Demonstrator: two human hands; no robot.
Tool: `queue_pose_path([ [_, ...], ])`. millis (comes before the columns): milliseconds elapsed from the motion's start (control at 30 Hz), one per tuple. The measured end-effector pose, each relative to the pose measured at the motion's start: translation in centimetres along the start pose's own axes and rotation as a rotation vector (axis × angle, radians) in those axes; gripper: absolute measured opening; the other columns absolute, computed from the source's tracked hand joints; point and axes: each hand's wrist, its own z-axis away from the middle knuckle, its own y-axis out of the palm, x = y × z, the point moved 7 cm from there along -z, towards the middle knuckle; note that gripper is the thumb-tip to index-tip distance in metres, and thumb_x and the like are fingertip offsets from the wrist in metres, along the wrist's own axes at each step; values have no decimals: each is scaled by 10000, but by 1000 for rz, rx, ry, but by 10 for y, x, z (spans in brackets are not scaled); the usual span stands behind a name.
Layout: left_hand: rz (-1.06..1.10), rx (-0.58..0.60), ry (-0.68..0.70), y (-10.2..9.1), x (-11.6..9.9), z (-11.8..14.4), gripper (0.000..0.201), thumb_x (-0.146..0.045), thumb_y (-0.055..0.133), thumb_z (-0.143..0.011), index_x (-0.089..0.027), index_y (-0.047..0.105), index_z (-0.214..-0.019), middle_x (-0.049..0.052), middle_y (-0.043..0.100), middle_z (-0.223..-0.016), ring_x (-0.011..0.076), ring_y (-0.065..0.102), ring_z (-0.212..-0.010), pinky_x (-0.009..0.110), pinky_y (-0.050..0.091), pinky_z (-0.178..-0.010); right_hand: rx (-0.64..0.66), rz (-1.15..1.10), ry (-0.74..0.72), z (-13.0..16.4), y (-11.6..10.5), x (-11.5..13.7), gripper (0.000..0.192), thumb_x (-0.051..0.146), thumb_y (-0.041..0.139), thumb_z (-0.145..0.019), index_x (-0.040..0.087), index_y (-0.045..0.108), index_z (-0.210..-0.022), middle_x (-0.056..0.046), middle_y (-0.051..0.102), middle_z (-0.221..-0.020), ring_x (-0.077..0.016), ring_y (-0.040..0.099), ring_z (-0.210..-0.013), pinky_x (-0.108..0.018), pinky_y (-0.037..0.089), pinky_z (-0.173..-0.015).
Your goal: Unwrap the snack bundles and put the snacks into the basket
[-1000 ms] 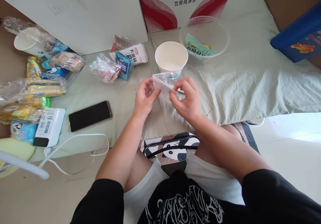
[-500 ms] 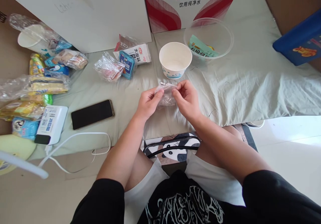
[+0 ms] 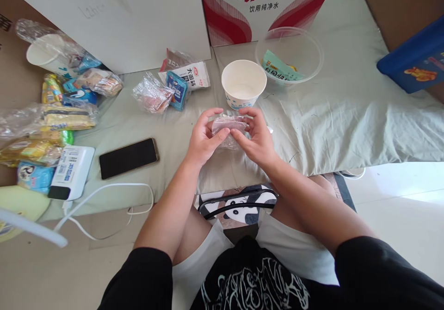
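The pale green cloth [image 3: 329,125] is spread beneath the whole layout. At its far side, the white box [image 3: 156,18] is stood next to the red-and-white carton [image 3: 265,7]. Just in front of the carton, the clear tub [image 3: 313,75] is placed, and within it the green packet [image 3: 280,67] is contained. The black phone [image 3: 128,158] is laid face up to the left. The paper bowl [image 3: 243,85] is positioned upright beside the tub, its white inside exposed.

Directly on the near side of the bowl, the left hand [image 3: 203,141] and the right hand [image 3: 258,139] are brought together, almost thumb to thumb. The white packet [image 3: 196,75], the blue packet [image 3: 177,89] and the film-wrapped item [image 3: 152,95] are grouped left of the bowl, apart from both hands.

The clear plastic wrapper [image 3: 229,123] is held between the hands above the cloth. It is pinched on both sides, thumbs on the near face and fingers curled behind, with little gap in either grip. Handling of the wrapper is judged to be partway: it is taken up by both hands, but release is not yet done. Whether it has been unsealed, or whether anything is contained in it, cannot be told.
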Motion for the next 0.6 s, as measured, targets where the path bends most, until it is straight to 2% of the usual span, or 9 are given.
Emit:
queue_pose_path([
  [33,12,20,1,1,0,0,593,-555,873,-732,-255,636,-1186,11,757,-863,167,726,-737,263,560,-669,4,42,-36,0,0,4,284,461,706,-897,251,589,-1048,-105,592,-1280,-249,601,-1238,-399,545,-960],
  [100,14,53,20,3,-2,0,537,-546,861,-752,-257,631,-1142,2,748,-845,153,713,-714,257,554,-660,8,92,-68,0,-1,7,207,428,661,-925,230,601,-905,-108,608,-1220,-264,572,-1288,-415,528,-996],
  [200,-20,53,47,3,-4,0,443,-560,858,-750,-228,615,-913,-24,690,-750,97,616,-603,217,483,-573,0,57,-45,0,-2,4,209,427,618,-942,225,589,-899,-111,598,-1241,-258,584,-1270,-426,522,-1006],
  [300,-31,9,36,-2,-4,-1,518,-599,872,-708,-216,534,-788,-51,598,-658,75,537,-548,198,425,-520,-2,-7,10,0,-2,-1,231,446,624,-929,227,553,-907,-110,592,-1279,-242,601,-1215,-392,526,-948],
  [367,-24,-12,32,-4,-6,-1,547,-601,885,-688,-214,505,-764,-63,554,-623,66,503,-527,187,405,-498,21,-73,71,0,0,-4,266,462,655,-906,236,522,-951,-93,615,-1233,-207,627,-1097,-350,522,-873],
  [433,-17,-17,37,-4,-7,-1,557,-583,897,-680,-212,488,-750,-71,532,-602,54,469,-504,175,388,-480,62,-155,157,1,4,-7,343,476,693,-883,252,483,-1035,-47,641,-1070,-156,621,-885,-306,500,-764],
  [500,-16,-17,41,-5,-8,0,568,-578,903,-675,-212,474,-746,-77,522,-589,46,446,-483,168,374,-463,85,-215,225,1,7,-10,434,487,733,-860,264,443,-1093,17,609,-878,-121,555,-712,-278,455,-673],
  [600,-30,-15,20,-6,-5,0,570,-596,900,-669,-226,489,-808,-79,554,-602,47,453,-459,174,365,-444,35,-259,252,0,5,-10,513,495,786,-816,267,428,-1105,58,558,-768,-112,514,-652,-263,424,-627],
])
